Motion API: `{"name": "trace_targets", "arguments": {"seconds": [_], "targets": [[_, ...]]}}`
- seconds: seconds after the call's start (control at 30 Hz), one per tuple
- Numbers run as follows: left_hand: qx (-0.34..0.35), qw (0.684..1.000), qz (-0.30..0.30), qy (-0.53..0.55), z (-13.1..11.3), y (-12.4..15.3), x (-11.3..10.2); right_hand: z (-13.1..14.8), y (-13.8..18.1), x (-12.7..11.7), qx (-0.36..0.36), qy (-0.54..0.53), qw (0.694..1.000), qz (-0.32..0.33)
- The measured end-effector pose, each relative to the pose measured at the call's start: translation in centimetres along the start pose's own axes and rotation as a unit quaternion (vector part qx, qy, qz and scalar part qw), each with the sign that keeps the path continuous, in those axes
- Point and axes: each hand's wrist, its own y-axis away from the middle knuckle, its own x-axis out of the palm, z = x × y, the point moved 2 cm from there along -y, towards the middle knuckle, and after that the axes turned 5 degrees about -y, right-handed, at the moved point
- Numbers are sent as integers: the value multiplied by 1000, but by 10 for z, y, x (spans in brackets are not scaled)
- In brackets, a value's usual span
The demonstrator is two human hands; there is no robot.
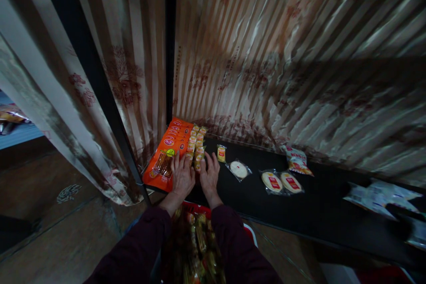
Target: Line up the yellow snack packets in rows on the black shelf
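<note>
Two rows of small yellow wrapped snack packets lie on the black shelf, against a large orange snack bag. My left hand rests at the near end of the rows, its fingers apart over the bag's edge and beside the packets. On the other side, my right hand has its fingers stretched forward along the right row. Both hands seem to touch the packets from either side; the exact contact at the fingertips is hard to make out. Neither hand lifts anything.
To the right lie a single yellow packet, a round white wrapped cake, two round cakes with red labels, a red-and-white bag and silvery bags. Below me stands a red basket of wrapped snacks. A black post rises left.
</note>
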Motion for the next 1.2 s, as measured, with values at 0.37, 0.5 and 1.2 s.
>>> {"name": "trace_targets", "arguments": {"seconds": [0.37, 0.5, 1.2], "targets": [[7, 1000, -12, -24, -3, 22, 4, 24, -37, 5, -115, 132, 979, 100], [4, 1000, -2, -25, -3, 23, 7, 27, -40, 12, -112, 157, 974, 122], [12, 997, 29, -74, -1, 20, 14, 31, -51, 28, -82, 199, 967, 136]]}}
